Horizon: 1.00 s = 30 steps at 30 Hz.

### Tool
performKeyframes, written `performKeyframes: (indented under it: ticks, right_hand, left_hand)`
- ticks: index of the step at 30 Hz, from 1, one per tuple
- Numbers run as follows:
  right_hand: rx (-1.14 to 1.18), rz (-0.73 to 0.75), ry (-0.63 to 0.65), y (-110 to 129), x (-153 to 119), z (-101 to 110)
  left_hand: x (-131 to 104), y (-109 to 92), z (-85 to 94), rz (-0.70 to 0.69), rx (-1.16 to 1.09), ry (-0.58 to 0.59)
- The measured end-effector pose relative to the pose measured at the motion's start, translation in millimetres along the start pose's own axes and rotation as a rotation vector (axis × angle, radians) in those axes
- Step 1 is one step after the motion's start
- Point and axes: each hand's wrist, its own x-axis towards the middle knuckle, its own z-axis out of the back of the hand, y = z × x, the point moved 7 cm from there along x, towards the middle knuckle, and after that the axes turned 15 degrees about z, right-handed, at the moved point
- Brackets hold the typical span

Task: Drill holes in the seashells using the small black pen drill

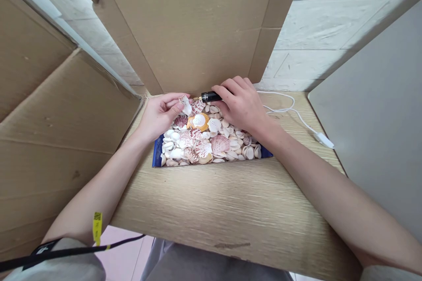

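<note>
Left hand [160,114]: grip pinching a thin white seashell [185,105] near the tabletop [211,202]'s back edge
Shallow blue-ended tray [158,153]: toward that edge, filled with pale and striped seashells [220,144]
Black cylindrical tool [212,96]: brass-coloured tip [197,99] beside the white seashell, contact unclear
Right hand [242,104]: grip holding the tool
White cable [292,109]: along the right edge

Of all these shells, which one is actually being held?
The white shell pinched in the left hand, near the tip of the black tool; the other shells lie in the container with blue ends.
</note>
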Motion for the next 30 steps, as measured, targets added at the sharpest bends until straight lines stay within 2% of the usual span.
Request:
performKeyframes:
  ticks: [14,17,24,27,30]
  right_hand:
    - [-0.074,0.018,-0.135,0.9,-0.3,14.9]
    - [-0.085,-0.030,-0.085,-1.4,0.2,11.3]
    - [0.036,-0.176,0.183,-5.0,-2.5,-7.1]
    - [0.064,-0.178,0.188,-4.3,-3.5,-7.3]
    - [0.029,-0.144,0.102,-4.4,-2.9,-1.3]
  left_hand:
    - [-5.1,-5.1,-3.5,0.069,0.093,0.022]
    - [-6.2,-6.4,-4.7,0.069,0.117,0.037]
    - [-5.8,-5.6,-2.3,0.040,0.081,-0.003]
    - [-6.2,-6.5,-1.0,0.023,0.073,-0.030]
    - [-6.2,-6.4,-1.5,0.029,0.090,-0.031]
